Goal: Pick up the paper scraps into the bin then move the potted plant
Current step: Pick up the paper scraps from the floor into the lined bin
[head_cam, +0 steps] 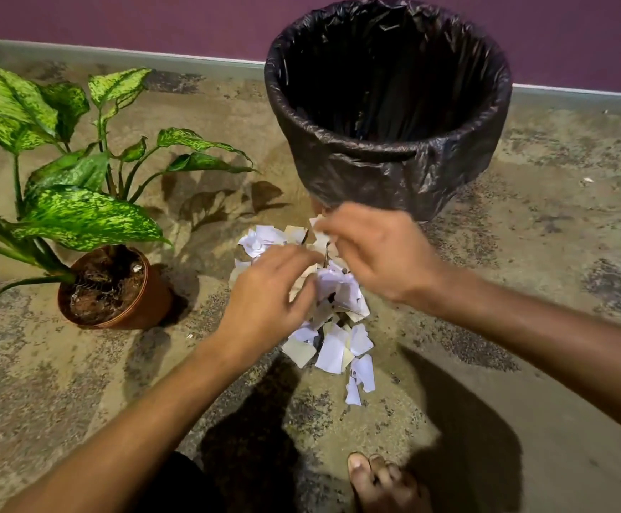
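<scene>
At the frame's centre, your left hand (268, 294) and right hand (379, 253) curl their fingers around paper scraps (333, 351) below the bin (394, 172); the potted plant (116, 286) stands left.

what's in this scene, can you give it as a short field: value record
setting: mottled floor beside a purple wall
bin: black-lined bin, upright, open, beyond the scraps
paper scraps: pile of paper scraps on the floor in front of the bin
potted plant: potted plant in a brown pot, left of the scraps, standing apart from them
left hand: left hand down on the pile, fingers curled among scraps
right hand: right hand over the pile, pinching scraps, blurred
task state: scraps not yet in the bin, plant untouched
</scene>
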Tool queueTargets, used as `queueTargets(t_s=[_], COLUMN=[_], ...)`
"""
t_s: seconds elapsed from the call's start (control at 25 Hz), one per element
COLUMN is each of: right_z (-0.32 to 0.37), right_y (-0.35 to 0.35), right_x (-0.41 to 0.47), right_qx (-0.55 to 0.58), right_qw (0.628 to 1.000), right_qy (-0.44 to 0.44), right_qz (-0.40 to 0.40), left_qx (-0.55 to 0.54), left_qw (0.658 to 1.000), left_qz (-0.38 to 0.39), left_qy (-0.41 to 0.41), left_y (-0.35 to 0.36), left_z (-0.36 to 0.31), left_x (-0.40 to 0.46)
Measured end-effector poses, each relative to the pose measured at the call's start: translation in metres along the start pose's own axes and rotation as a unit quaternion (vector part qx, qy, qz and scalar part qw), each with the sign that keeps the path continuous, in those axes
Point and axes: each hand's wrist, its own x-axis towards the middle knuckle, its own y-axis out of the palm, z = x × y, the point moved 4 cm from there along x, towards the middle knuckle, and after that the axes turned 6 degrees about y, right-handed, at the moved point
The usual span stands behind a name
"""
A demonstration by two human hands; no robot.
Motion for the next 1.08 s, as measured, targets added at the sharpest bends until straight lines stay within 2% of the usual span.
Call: queueTargets(t_s=[0.08,0.16,0.24,0.36,0.48,0.68,0.92,1.08], right_z=[-0.013,-0.030,-0.040,-0.047,-0.048,-0.040,-0.041,-0.040], right_y=[0.042,0.078,0.099,0.118,0.132,0.146,0.163,0.163], right_x=[-0.023,-0.055,-0.080,-0.094,-0.089,-0.070,-0.062,-0.065], right_qx=[-0.081,-0.163,-0.172,-0.152,-0.165,-0.195,-0.249,-0.273], right_qw=[0.977,0.909,0.872,0.877,0.876,0.873,0.845,0.841], right_qy=[0.044,0.065,0.055,0.038,0.039,0.009,-0.034,-0.079], right_qz=[0.194,0.379,0.455,0.454,0.451,0.446,0.471,0.460], left_qx=[0.034,0.049,0.051,0.024,0.017,-0.024,0.017,0.004], left_qw=[0.984,0.949,0.925,0.906,0.899,0.905,0.925,0.923], left_qz=[0.131,0.221,0.252,0.243,0.231,0.235,0.221,0.195], left_qy=[-0.113,-0.218,-0.278,-0.345,-0.371,-0.354,-0.307,-0.332], left_y=[0.026,0.040,0.048,0.055,0.059,0.069,0.078,0.075], left_z=[0.035,0.062,0.081,0.105,0.122,0.126,0.121,0.114], left_x=[-0.020,-0.035,-0.048,-0.061,-0.068,-0.062,-0.054,-0.049])
